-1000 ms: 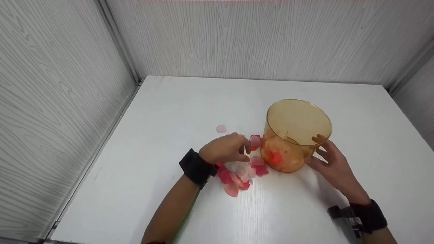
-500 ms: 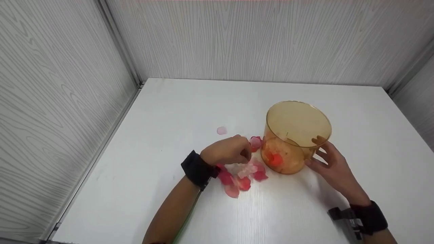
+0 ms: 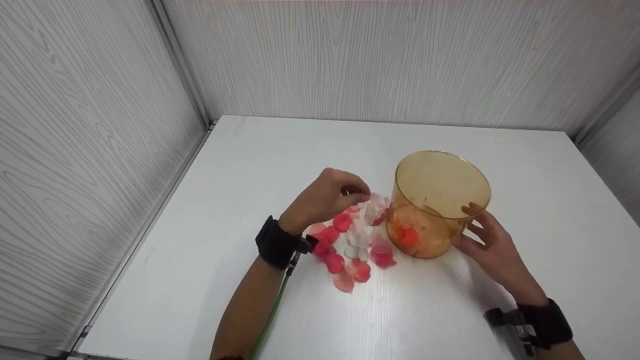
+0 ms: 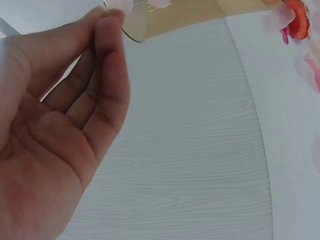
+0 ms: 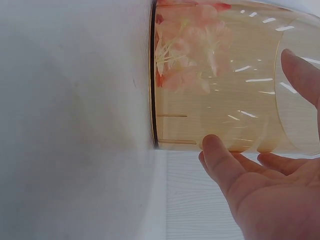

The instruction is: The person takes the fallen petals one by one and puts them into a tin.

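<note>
My left hand [image 3: 325, 196] pinches a bunch of pale pink and white petals [image 3: 376, 209] between thumb and fingertips, just left of the container's wall. In the left wrist view, pinched fingertips [image 4: 111, 20] show with pale petals [image 4: 159, 2] past them. A see-through amber container [image 3: 422, 232] stands upright, wide mouth up. Through its wall a red petal [image 3: 408, 235] shows. My right hand [image 3: 492, 250] holds the container's right side, thumb at the front and fingers round the back; the right wrist view shows fingers [image 5: 220, 155] against the wall.
Loose red, pink and white petals [image 3: 335, 262] lie on the white table [image 3: 260, 165] between the left hand and the container. Wood-grain panels [image 3: 375, 60] wall in the back and sides. Each wrist wears a black strap [image 3: 277, 242], and a green cable [image 3: 270, 320] runs along the left forearm.
My left hand has closed on petals in the pile, then lifted away with a pale bunch, leaving more of the pile showing. The right hand and container have stayed in place.
</note>
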Tool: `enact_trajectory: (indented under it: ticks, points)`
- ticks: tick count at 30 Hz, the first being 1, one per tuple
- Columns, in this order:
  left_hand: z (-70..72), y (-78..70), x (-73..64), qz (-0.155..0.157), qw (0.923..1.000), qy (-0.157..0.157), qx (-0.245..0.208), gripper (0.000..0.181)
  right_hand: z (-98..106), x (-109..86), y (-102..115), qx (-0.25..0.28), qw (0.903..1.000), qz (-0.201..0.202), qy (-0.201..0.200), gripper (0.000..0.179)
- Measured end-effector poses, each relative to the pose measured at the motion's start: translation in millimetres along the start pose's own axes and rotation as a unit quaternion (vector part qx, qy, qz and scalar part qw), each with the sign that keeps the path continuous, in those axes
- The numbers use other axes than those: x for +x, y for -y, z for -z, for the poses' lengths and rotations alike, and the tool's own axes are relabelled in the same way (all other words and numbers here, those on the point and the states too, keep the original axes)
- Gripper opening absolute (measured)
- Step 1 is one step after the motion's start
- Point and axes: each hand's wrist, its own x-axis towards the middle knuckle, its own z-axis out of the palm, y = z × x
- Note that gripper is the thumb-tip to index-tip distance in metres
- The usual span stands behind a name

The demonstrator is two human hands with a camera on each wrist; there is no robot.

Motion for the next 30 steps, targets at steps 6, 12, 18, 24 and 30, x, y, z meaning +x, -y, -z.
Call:
enact_trajectory:
  ticks: [6, 12, 18, 24, 30]
  points:
    - [-13.6, -9.1, 4.6, -0.042, 0.9857, -0.16, -0.035, 0.015, -2, -0.9, 2, 0.006, 1.0, -0.004, 0.004, 0.081]
    - [-38.6, -17.2, 16.1, -0.06, 0.9603, -0.266, -0.058, 0.016, -4, 2.9, 3, 0.013, 0.9999, -0.004, 0.003, 0.081]
    - [-63.6, -17.9, 26.5, -0.059, 0.9558, -0.285, -0.042, 0.018, -8, 4.8, -1, 0.01, 0.9999, -0.008, 0.006, 0.081]
    - [-76.4, -16.3, 27.8, -0.045, 0.9721, -0.23, 0.002, 0.018, -7, 3.5, -3, 0.001, 1.0, -0.001, 0.002, 0.079]
    - [-67.4, -13.8, 30.6, -0.058, 0.9814, -0.183, 0.001, 0.016, -5, 7.0, 0, 0.008, 0.9999, 0.01, 0.001, 0.078]
